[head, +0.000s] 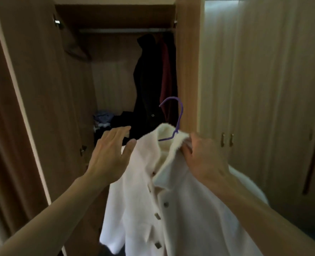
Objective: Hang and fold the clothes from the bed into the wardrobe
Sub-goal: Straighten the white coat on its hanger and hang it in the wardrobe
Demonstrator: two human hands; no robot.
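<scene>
Before open wardrobe (188,61), with dark coats (147,80) already on rail (123,30), gripped white coat (171,209) on purple hanger (178,111) at collar with fingers of right hand (204,156), fingers of left hand (110,150) spread wide beside it; hooking onto rail apparently not yet done.

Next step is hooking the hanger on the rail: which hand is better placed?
Right, probably. The right hand pinches the white coat at the collar, beside the purple hanger; the left hand is open, holding nothing.
</scene>
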